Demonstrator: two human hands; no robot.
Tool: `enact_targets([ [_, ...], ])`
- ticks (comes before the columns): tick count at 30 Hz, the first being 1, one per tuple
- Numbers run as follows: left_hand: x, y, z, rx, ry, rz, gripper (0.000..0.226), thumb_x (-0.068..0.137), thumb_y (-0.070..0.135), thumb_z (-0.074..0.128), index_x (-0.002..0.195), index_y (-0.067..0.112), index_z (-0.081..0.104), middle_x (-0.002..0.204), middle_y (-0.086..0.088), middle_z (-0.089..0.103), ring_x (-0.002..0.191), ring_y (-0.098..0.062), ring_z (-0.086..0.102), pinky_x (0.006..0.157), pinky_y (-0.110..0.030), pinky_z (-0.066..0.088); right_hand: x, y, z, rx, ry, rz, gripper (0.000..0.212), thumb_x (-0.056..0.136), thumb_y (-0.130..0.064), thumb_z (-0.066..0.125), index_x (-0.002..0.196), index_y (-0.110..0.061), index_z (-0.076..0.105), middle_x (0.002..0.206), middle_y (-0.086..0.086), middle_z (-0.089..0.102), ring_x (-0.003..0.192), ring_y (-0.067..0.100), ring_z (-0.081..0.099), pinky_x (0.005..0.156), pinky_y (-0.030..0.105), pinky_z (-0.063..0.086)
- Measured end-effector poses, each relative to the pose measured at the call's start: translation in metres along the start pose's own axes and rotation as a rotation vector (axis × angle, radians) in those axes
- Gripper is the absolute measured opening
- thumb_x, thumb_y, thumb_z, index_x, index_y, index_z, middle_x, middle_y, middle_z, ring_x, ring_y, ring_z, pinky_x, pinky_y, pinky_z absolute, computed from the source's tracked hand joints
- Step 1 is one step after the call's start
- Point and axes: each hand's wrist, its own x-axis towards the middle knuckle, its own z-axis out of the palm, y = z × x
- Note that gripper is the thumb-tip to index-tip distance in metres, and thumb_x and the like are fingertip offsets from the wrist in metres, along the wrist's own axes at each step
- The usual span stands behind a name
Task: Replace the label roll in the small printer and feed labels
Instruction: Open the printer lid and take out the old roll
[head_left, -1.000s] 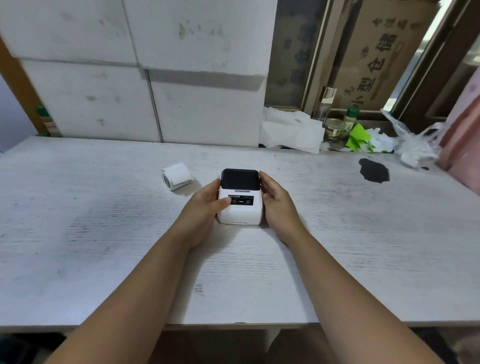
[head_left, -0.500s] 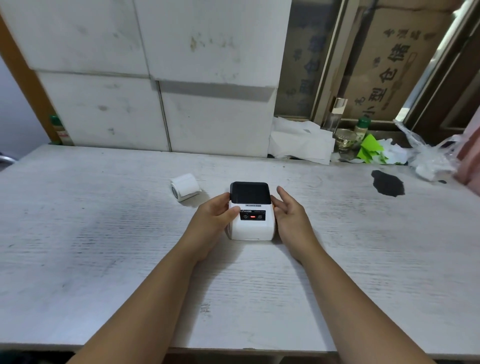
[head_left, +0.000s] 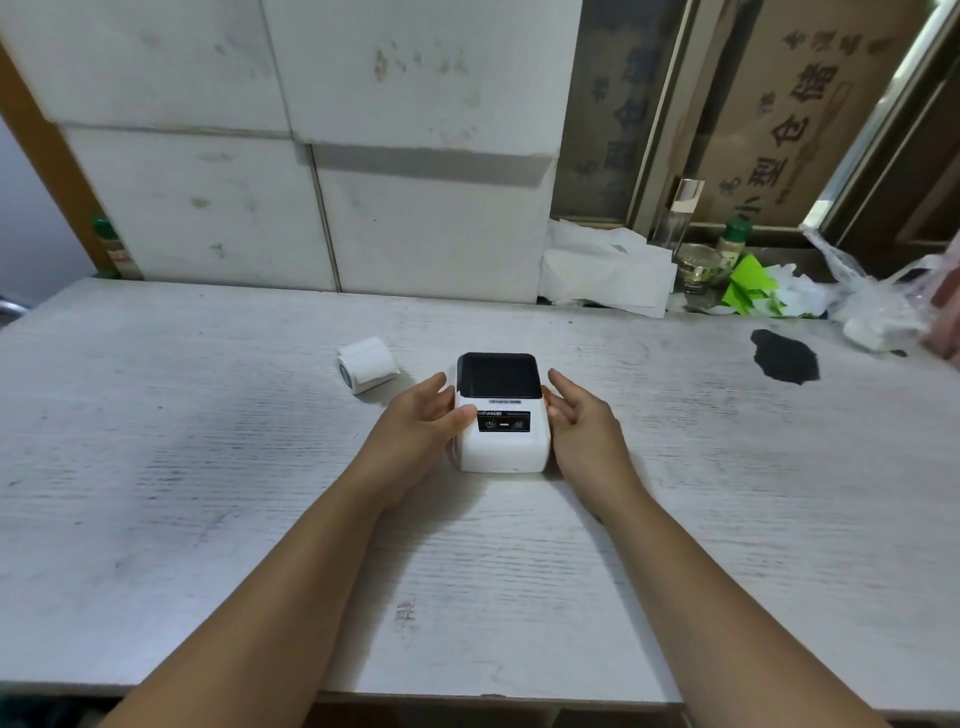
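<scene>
A small white printer (head_left: 503, 441) with a shut dark lid and a black button panel stands on the white wooden table (head_left: 208, 493). My left hand (head_left: 421, 426) rests against its left side, thumb on the front edge by the panel. My right hand (head_left: 584, 426) is just off its right side, fingers spread and loosened, thumb close to the casing. A white label roll (head_left: 366, 364) lies on its side on the table, behind and left of the printer, apart from both hands.
White foam blocks (head_left: 311, 156) line the back of the table. At the back right lie crumpled white paper (head_left: 605, 275), a glass jar (head_left: 698, 265), green paper scraps (head_left: 748, 286) and a plastic bag (head_left: 872, 306). A black stain (head_left: 784, 356) marks the table's right.
My right hand has loosened from the printer's right side and its fingers have spread. The left hand stays on the left side. The panel light shows red half a second ago, pale now.
</scene>
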Motion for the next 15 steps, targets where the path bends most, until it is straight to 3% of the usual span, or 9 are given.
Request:
enact_targets([
  [3,0.0003,0.0005,-0.0014,0.018,0.001,-0.004,0.065,0.089,0.018,0.061,0.145,0.012,0.030,0.144,-0.002,0.046,0.126,-0.008,0.047,0.098,-0.020,0.035,-0.0019,-0.0006,0.0006,-0.019,0.006,-0.005,0.049,0.096,-0.008,0.044,0.141,-0.029,0.044,0.135,-0.002,0.060,0.123,0.012,0.056,0.102,0.042,0.049],
  [7,-0.0005,0.0028,-0.0023,0.025,0.028,0.003,0.063,0.089,0.017,0.061,0.145,0.012,0.031,0.144,-0.002,0.045,0.125,-0.009,0.048,0.087,-0.013,0.038,-0.0043,-0.0021,0.0009,-0.055,0.020,-0.027,0.056,0.092,0.000,0.046,0.136,-0.035,0.050,0.126,-0.002,0.067,0.114,0.008,0.061,0.096,0.039,0.053],
  [11,-0.0029,0.0027,-0.0017,0.029,0.034,0.005,0.065,0.089,0.019,0.062,0.145,0.012,0.030,0.142,-0.002,0.048,0.123,-0.007,0.050,0.086,-0.011,0.039,-0.0061,-0.0007,-0.0002,-0.002,0.019,-0.019,0.055,0.093,-0.007,0.050,0.139,-0.035,0.044,0.124,-0.004,0.067,0.112,0.007,0.062,0.098,0.038,0.051],
  [15,-0.0058,0.0004,0.0001,0.023,0.093,0.020,0.061,0.084,0.021,0.067,0.139,0.019,0.040,0.133,0.000,0.057,0.111,-0.004,0.058,0.071,-0.005,0.046,-0.0082,-0.0003,-0.0011,0.012,0.052,-0.024,0.033,0.093,-0.012,0.049,0.119,-0.032,0.052,0.109,-0.011,0.070,0.089,0.008,0.066,0.065,0.024,0.054],
])
